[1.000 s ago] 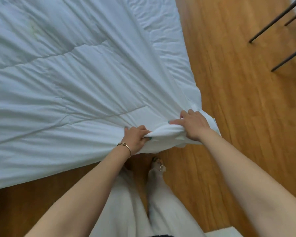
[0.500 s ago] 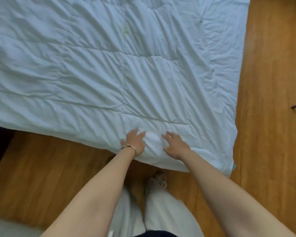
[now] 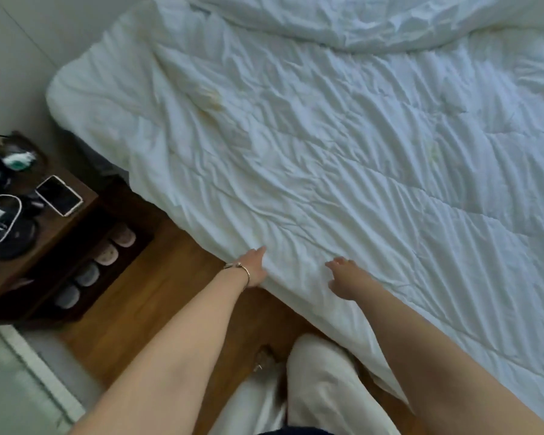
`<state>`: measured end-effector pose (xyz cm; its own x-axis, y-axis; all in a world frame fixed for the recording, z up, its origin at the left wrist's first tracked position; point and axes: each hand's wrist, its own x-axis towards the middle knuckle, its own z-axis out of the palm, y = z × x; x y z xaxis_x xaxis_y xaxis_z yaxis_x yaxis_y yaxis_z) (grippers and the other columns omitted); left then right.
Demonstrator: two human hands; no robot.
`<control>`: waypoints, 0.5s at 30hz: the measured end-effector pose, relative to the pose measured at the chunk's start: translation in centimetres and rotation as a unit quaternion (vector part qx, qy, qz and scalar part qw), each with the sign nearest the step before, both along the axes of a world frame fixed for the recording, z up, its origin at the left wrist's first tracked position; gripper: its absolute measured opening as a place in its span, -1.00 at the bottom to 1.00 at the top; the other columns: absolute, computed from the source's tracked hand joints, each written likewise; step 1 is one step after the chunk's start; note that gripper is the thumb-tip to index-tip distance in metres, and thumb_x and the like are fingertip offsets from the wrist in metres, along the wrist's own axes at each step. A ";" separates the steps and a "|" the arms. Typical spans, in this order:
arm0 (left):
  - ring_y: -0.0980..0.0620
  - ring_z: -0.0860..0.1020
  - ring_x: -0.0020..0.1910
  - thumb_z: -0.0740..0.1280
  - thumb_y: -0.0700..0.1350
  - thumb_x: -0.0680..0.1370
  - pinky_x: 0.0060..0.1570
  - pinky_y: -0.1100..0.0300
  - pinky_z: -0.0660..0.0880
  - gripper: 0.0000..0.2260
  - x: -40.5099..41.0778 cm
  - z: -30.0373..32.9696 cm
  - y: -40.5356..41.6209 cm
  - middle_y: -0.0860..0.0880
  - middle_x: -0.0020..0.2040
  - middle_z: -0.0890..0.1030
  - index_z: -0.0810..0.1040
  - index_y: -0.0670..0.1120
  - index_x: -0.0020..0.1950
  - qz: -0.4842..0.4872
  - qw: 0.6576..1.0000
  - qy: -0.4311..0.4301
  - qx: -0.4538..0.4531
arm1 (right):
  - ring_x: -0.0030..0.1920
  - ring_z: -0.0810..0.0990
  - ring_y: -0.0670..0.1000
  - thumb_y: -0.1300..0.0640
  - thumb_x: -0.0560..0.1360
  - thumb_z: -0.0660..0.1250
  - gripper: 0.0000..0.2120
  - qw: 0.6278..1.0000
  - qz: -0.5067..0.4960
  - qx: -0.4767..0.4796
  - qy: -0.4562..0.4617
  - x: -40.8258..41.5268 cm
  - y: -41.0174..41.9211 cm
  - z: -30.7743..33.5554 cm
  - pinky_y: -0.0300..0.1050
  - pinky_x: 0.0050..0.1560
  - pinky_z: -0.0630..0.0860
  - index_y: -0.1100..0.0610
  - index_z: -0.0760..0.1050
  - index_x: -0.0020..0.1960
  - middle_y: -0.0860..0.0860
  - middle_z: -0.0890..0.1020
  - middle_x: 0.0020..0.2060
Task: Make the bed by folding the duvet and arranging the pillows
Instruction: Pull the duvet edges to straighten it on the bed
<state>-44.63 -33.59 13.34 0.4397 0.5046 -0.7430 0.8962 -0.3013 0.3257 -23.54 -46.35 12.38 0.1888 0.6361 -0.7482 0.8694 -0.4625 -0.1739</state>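
Both grips released: left hand (image 3: 255,267) and right hand (image 3: 346,279) flat on duvet (image 3: 343,158) edge; smoothing, next needs gripping to fold.

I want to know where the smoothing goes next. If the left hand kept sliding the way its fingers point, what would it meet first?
Only more wrinkled duvet; the left hand points up across it, probably toward the yellowish creased fold.

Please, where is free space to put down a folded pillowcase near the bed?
Free: the wrinkled duvet surface between the bunched fold at the top and both hands; also the wooden floor between nightstand and bed edge. Crowded: the nightstand top, with phone, cable and dark items.
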 end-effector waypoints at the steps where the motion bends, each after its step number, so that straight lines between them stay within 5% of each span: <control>1: -0.14 0.24 0.46 0.14 -0.11 0.61 0.42 0.01 0.24 -0.42 -1.1 0.3 2.5 -0.11 0.53 0.15 -0.04 -0.01 0.58 0.016 1.000 0.000 0.004 | 0.47 0.16 0.10 0.15 0.59 0.14 -0.47 1.000 0.023 0.007 0.004 -1.1 2.9 0.3 0.07 0.35 0.33 0.04 0.15 0.54 0.02 0.13 0.52; 15: -0.11 0.21 0.47 0.10 0.02 0.64 0.39 -0.06 0.29 -0.46 -15.5 4.0 33.1 -0.03 0.56 0.04 -0.03 0.09 0.58 0.207 0.972 -0.028 0.103 | 0.41 0.33 0.17 0.09 0.59 0.20 -0.49 0.993 0.082 0.060 0.062 -14.1 43.2 1.6 0.02 0.37 0.33 0.11 0.22 0.51 0.13 0.22 0.47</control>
